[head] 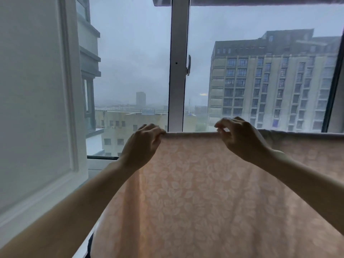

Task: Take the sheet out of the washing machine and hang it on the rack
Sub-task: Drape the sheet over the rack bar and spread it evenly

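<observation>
Two hands grip the top fold of a pale pink sheet [195,192] printed with white leaves. The left hand [143,144] is closed on the sheet's upper left corner; the right hand [240,138] pinches the same top edge a little further right, fingers curled over it. The sheet hangs down in front of a window [134,62], its top edge running straight on to the right, apparently draped over a bar hidden beneath the cloth.
</observation>
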Motion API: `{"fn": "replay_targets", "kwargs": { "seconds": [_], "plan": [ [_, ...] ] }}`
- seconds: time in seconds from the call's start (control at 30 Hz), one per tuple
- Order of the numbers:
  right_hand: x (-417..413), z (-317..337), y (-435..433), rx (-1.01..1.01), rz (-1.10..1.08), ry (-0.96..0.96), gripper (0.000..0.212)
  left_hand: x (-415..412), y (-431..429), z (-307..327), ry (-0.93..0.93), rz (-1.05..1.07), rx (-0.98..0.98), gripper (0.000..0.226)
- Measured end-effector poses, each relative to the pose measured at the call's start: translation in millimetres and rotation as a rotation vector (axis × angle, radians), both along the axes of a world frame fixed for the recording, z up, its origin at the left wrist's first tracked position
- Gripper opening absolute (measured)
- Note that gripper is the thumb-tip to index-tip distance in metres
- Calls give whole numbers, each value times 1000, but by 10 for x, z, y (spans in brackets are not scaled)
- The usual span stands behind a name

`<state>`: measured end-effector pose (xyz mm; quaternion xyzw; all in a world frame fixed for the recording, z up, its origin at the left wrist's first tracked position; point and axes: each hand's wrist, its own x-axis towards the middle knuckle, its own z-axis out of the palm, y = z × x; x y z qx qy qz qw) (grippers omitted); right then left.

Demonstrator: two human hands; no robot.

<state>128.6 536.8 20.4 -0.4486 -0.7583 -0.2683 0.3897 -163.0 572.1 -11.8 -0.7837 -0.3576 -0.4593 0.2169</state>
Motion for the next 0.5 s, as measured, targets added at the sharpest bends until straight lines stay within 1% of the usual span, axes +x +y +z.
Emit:
{"fn": "replay_targets", "kwargs": {
  "seconds": [0.1, 0.23, 0.37, 0.43, 0.5],
  "plan": [
    [105, -17, -43, -9, -7, -21, 8, 79, 5, 6, 2, -36, -8, 20],
    [119, -11, -89, 17, 8, -37, 4, 147, -9, 12, -3, -25, -17, 21],
    [93, 68, -103, 67, 6, -43, 8, 274, -55, 80, 35, -9, -68, 28],
    [127, 97, -119, 105, 27, -5, 10, 379, -64, 123, 61, -51, -124, 32],
    [181, 49, -149, 117, 40, -17, 11, 479, -59, 150, 95, -84, -154, 39]
  ]
}}
